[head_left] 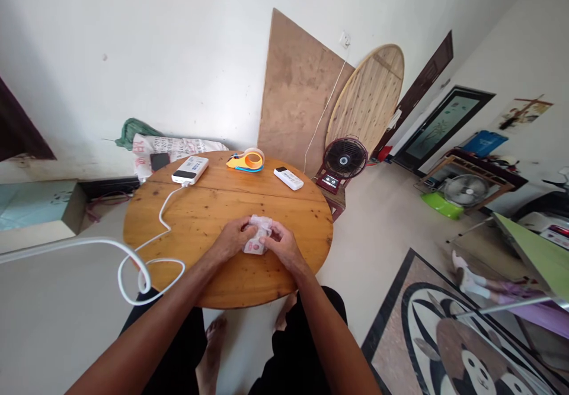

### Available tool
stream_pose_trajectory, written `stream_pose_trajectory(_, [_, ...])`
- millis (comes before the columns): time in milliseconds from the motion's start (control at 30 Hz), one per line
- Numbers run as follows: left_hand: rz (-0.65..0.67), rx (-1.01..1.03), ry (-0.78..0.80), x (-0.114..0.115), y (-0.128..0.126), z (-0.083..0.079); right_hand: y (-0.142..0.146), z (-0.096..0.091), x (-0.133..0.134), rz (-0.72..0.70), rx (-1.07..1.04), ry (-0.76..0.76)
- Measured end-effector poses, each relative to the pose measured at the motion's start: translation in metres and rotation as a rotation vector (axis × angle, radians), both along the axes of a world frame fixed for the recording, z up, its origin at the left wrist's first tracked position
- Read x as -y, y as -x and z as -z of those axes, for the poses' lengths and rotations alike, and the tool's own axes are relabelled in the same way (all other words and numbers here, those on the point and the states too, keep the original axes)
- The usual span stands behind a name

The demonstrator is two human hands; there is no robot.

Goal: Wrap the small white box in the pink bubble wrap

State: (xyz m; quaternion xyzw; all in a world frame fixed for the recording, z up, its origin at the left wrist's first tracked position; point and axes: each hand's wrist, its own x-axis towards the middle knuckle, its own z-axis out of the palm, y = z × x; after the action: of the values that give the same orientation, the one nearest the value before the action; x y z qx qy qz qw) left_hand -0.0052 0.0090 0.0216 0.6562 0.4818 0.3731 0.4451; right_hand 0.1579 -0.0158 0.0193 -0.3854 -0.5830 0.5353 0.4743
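Near the front middle of the round wooden table point(231, 276), a small whitish translucent plastic bag point(255, 246) with reddish print is held between both hands. My left hand point(232, 238) is closed on its left side, thumb on top. From the right, my right hand point(283, 244) grips it with thumb and fingers. What is inside the bag cannot be made out. Further back lie an orange and blue tape dispenser point(247, 160) and a white power bank point(288, 178). Another white power bank point(191, 170), at the back left, has a white cable point(163, 208) plugged in.
The cable loops over the table's left edge. Behind the table are a printed sack point(178, 145), a brown board point(297, 87) and a round wooden top point(368, 93) against the wall. A dark fan point(344, 159) stands at the right. A person's legs point(480, 285) show far right.
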Motion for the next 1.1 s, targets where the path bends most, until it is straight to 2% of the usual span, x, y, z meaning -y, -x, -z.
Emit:
stream_pose_trajectory(100, [0.014, 0.277, 0.089, 0.000, -0.006, 0.005, 0.000, 0.007, -0.003, 0.028, 0.060, -0.013])
stream_pose_trajectory(267, [-0.040, 0.404, 0.066, 0.000, -0.011, 0.014, 0.002, 0.014, -0.002, 0.134, 0.307, -0.154])
stream_pose_trajectory(367, [-0.037, 0.469, 0.121, 0.000, -0.009, 0.016, 0.005, 0.012, 0.001, 0.207, 0.410, -0.195])
stream_pose_trajectory(500, [0.096, 0.576, 0.247, 0.002, -0.001, 0.013, 0.006, 0.013, 0.001, 0.186, 0.354, -0.176])
stream_pose_trajectory(633, [0.233, 0.571, 0.212, 0.005, 0.008, 0.010, 0.004, 0.018, -0.002, 0.143, 0.279, -0.167])
stream_pose_trajectory(800, [0.326, 0.539, 0.204, 0.008, 0.014, 0.010, 0.000, 0.018, 0.000, 0.124, 0.342, -0.197])
stream_pose_trajectory(1000, [0.223, 0.482, 0.215, 0.008, 0.015, 0.011, 0.002, 0.014, 0.004, 0.146, 0.363, -0.275])
stream_pose_trajectory(1100, [0.213, 0.475, 0.197, 0.007, 0.015, 0.014, 0.002, 0.014, 0.004, 0.145, 0.352, -0.285])
